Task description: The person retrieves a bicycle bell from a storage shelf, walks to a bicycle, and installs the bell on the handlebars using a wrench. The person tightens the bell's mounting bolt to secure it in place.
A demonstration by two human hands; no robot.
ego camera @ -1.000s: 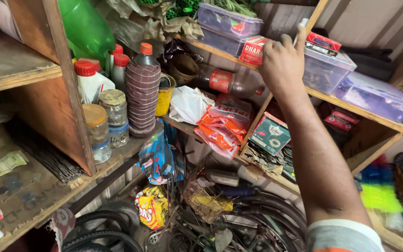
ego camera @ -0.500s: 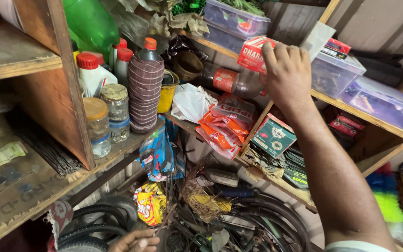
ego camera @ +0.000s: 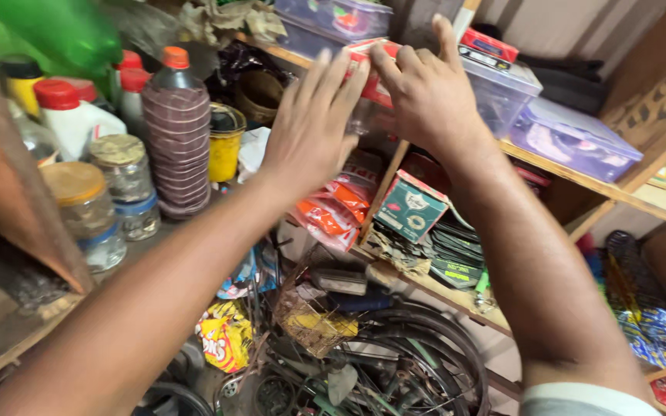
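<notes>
Right hand [ego camera: 425, 96] grips a small red box [ego camera: 370, 73] up at the upper shelf [ego camera: 580, 181], beside the clear plastic containers [ego camera: 502, 88]. Left hand [ego camera: 310, 135] is open, fingers spread, touching the box's near side.

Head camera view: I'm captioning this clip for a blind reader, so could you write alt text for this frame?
Two bare hands reach up to a small red box on a cluttered wooden shelf; the right hand grips it while the left hand spreads open beside it. Bottles, jars and a yellow tin stand to the left, with clear plastic containers to the right.
</notes>
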